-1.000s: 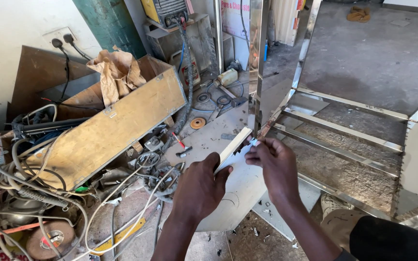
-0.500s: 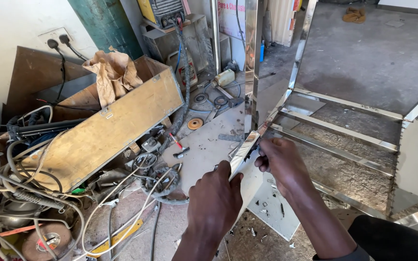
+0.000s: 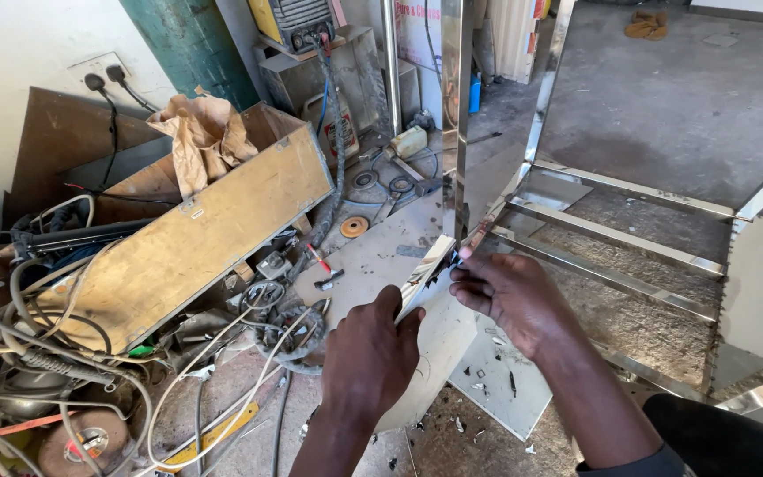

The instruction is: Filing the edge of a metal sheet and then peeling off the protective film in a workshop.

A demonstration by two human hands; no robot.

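Here, both hands grip a shiny metal strip [image 3: 430, 269] held against the foot of the steel frame [image 3: 611, 265]. The left hand [image 3: 368, 353] clasps its lower end, just below the frame; the right hand [image 3: 505, 296] pinches its upper end at the frame's upright. The strip looks positioned but not yet fixed. A wooden box [image 3: 205, 238] lies well left of the frame.

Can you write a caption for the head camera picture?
Two bare hands, left and right, grip a shiny metal strip beside a steel frame.
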